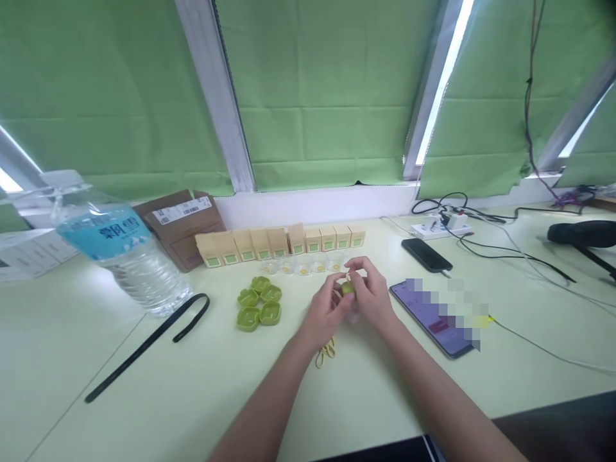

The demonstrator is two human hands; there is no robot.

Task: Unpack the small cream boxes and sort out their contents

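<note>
One green piece (347,289), five green dishes (270,313)
Left hand (327,307) and right hand (373,296): fingers gripping the piece over the surface (356,391); five clear cups (303,267) and ten boxes (297,240) stand toward its far edge.

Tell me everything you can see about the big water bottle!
The big bottle looks like clear, ridged plastic, with a whitish cap on top. A bright blue label with dark blue characters wraps around it. Clear liquid shows inside, but its top level is hard to make out. It stands on the pale table, slanting left in this view, beside a brown cardboard box. A black strap runs by its base; I can't tell if they touch.
</note>
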